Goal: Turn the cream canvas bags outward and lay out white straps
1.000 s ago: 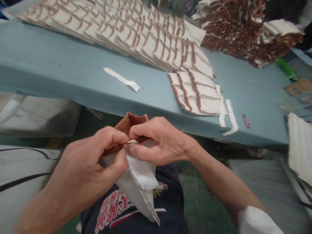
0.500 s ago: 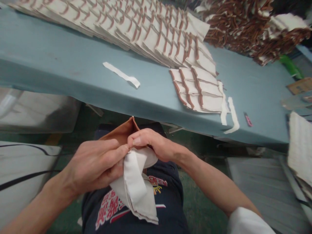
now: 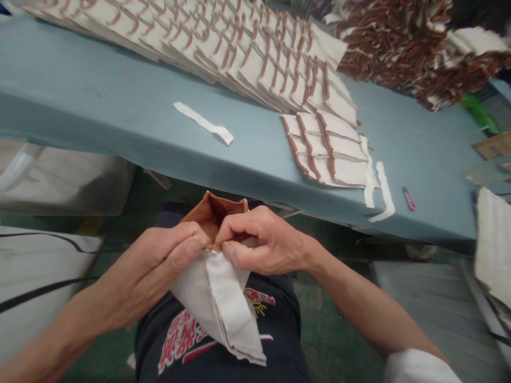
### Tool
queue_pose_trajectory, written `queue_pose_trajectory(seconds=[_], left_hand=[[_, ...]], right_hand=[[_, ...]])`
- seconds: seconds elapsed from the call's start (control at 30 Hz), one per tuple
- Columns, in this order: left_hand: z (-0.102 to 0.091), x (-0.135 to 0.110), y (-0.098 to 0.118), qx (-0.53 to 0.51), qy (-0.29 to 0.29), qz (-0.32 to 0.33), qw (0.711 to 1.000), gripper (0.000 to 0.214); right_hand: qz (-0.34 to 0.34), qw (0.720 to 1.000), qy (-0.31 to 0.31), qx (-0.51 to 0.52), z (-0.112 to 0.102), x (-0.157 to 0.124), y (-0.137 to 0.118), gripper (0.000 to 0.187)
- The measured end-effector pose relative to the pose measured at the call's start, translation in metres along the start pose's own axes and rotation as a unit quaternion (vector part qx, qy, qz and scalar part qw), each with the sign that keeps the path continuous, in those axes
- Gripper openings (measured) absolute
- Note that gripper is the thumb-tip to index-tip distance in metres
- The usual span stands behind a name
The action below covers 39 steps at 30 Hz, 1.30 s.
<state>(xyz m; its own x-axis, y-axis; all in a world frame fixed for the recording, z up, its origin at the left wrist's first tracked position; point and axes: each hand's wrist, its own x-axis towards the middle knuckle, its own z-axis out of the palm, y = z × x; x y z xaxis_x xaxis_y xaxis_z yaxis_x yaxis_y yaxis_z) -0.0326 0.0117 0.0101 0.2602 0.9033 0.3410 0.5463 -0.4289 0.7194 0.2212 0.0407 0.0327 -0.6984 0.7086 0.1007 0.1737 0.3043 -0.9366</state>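
A brown-and-white fabric piece (image 3: 233,308) hangs above my lap, its brown side spread upward like an open pouch and its white side hanging down. My left hand (image 3: 175,255) pinches its edge from the left, thumb on top. My right hand (image 3: 259,239) pinches the same edge close by, with thumb and forefinger together. Both sets of fingertips nearly meet at the seam where brown and white join. The fingers hide part of that seam.
A blue-covered table (image 3: 139,117) stands ahead. On it lie rows of white pieces with brown edges (image 3: 223,48), a smaller stack (image 3: 319,149), white strips (image 3: 203,123), a small pink tool (image 3: 409,199) and a brown-and-white heap (image 3: 391,42). Plastic-covered bins (image 3: 59,175) stand at left.
The brown part has spread wider at the top. My right hand has turned and now pinches the edge with thumb and forefinger. The white part hangs flatter.
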Motion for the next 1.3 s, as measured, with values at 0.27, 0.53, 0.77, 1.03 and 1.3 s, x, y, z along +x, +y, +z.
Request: queue_pose_trajectory(seconds=[0.27,0.53,0.77,1.03,1.3], left_hand=[[-0.01,0.01,-0.005,-0.016,-0.151,0.156,0.976,0.028],[-0.018,0.026,0.016,-0.015,-0.202,0.196,0.959,0.019],[-0.021,0.03,0.037,-0.053,-0.181,0.202,0.961,0.039],[0.016,-0.012,0.03,-0.392,-0.101,-0.123,0.906,0.071],[0.011,-0.014,0.022,-0.302,-0.142,-0.045,0.942,0.066]], right_hand=[[-0.076,0.99,-0.017,-0.121,-0.008,-0.011,-0.009,0.024],[-0.055,0.969,-0.015,-0.24,-0.004,-0.021,-0.027,0.026],[-0.073,0.984,-0.042,-0.156,-0.013,-0.019,-0.04,0.025],[0.039,0.912,0.014,0.408,0.045,-0.006,0.012,0.044],[0.043,0.931,0.0,0.362,0.038,-0.016,0.006,0.037]])
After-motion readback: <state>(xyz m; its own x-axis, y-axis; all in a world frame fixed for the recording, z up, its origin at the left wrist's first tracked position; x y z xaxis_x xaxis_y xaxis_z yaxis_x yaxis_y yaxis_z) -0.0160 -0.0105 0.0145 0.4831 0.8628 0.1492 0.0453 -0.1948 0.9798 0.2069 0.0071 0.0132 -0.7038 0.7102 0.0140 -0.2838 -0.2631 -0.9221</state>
